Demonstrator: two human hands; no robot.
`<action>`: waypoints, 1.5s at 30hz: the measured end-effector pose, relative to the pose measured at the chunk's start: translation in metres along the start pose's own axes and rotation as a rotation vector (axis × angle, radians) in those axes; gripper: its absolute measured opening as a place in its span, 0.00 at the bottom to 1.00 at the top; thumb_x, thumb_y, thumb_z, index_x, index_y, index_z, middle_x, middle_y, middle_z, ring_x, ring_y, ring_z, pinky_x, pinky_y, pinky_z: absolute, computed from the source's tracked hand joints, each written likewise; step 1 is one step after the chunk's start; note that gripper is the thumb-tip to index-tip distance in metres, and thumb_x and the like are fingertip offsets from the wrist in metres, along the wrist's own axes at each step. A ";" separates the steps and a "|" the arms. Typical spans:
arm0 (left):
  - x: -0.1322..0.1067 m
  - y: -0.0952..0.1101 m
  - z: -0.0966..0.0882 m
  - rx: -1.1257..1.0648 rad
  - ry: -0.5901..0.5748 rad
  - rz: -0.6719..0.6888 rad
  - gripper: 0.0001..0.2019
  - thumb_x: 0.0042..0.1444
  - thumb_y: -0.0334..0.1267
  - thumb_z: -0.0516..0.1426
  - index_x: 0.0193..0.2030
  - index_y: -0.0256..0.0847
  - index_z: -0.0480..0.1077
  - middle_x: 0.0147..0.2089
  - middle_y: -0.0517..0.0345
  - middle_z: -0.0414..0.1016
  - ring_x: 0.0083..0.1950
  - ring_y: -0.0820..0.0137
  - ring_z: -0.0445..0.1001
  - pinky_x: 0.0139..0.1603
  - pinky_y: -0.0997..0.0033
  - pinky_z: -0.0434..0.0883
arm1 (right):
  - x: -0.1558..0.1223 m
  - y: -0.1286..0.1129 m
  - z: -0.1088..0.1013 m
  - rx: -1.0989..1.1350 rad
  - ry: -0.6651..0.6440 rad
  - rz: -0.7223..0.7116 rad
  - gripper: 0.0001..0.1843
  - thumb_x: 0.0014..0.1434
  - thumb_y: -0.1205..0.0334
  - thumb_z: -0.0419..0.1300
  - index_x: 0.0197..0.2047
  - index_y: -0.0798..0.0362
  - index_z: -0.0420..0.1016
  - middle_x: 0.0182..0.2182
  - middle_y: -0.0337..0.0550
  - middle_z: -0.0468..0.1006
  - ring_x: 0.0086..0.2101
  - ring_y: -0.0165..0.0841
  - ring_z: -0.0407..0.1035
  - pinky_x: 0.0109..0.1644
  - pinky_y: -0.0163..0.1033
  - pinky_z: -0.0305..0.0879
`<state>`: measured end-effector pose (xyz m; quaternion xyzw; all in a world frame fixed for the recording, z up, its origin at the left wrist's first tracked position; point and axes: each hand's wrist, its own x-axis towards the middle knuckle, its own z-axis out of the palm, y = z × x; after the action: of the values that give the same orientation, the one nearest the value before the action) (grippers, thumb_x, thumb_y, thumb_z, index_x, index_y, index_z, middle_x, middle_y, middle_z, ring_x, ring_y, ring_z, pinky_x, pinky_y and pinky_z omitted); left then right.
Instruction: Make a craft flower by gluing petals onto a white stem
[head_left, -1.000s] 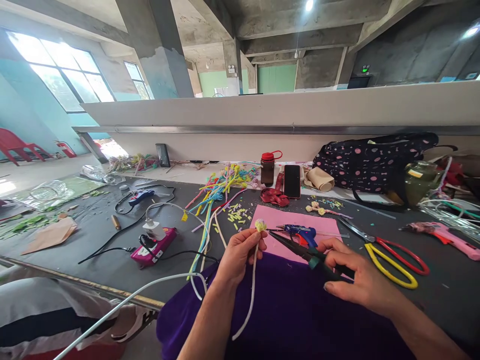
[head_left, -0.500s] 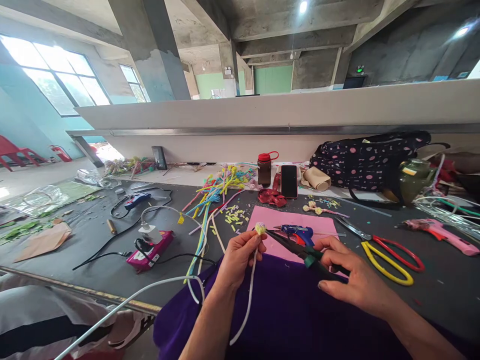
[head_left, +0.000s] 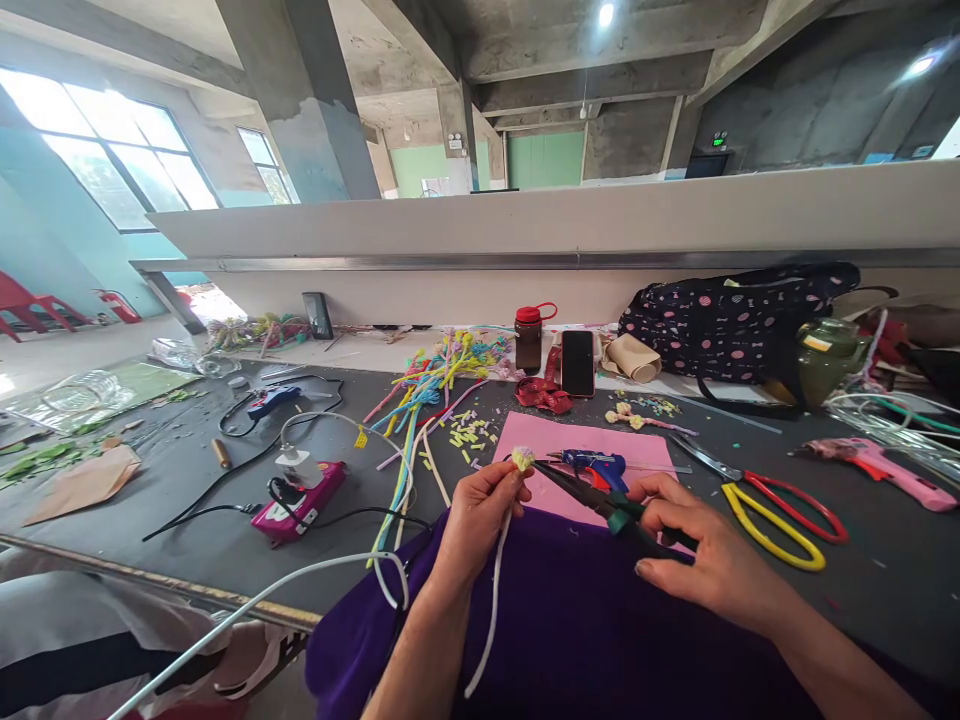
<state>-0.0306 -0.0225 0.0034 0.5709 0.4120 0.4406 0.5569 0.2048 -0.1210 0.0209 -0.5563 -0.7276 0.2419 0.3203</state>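
Your left hand point(head_left: 484, 510) pinches a yellow-lilac bud point(head_left: 523, 458) before a pink sheet point(head_left: 551, 430); your right hand point(head_left: 694, 545), half-curled, holds pliers point(head_left: 583, 492).
Their tips sit at the bud's edge, apparently working it; next calls for a steady grip.

No readable text; lit green sign point(head_left: 719, 139) too small.

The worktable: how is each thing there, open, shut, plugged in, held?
Left hand, pinching the bud
Right hand, gripping the pliers
Pliers, tips beside bud, gap unclear
Scissors, lying, handles apart
Bottle, upright, lid on
Phone, screen dark
Power strip, adapter plugged in
Pink glue gun, lying down
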 end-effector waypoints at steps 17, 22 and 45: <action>0.002 -0.003 -0.009 0.288 0.033 0.129 0.14 0.54 0.45 0.54 0.37 0.38 0.75 0.28 0.57 0.74 0.26 0.74 0.67 0.27 0.76 0.62 | 0.000 -0.003 -0.006 0.069 -0.081 0.060 0.09 0.50 0.64 0.60 0.25 0.52 0.61 0.45 0.41 0.67 0.46 0.38 0.63 0.50 0.41 0.57; 0.001 -0.003 -0.010 0.316 0.028 0.153 0.13 0.54 0.44 0.53 0.37 0.39 0.75 0.30 0.56 0.75 0.27 0.73 0.68 0.28 0.76 0.63 | 0.001 -0.002 -0.008 0.115 -0.094 0.064 0.09 0.49 0.64 0.60 0.24 0.52 0.61 0.43 0.41 0.67 0.44 0.38 0.64 0.48 0.41 0.57; 0.002 0.001 -0.016 -0.351 -0.130 -0.177 0.14 0.48 0.45 0.60 0.33 0.34 0.72 0.22 0.60 0.69 0.18 0.81 0.63 0.15 0.80 0.47 | 0.002 -0.006 -0.013 0.121 -0.099 0.010 0.08 0.50 0.61 0.58 0.25 0.52 0.62 0.44 0.43 0.67 0.46 0.41 0.63 0.49 0.42 0.59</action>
<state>-0.0453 -0.0168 0.0039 0.4541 0.3405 0.4172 0.7098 0.2098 -0.1211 0.0344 -0.5272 -0.7237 0.3141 0.3158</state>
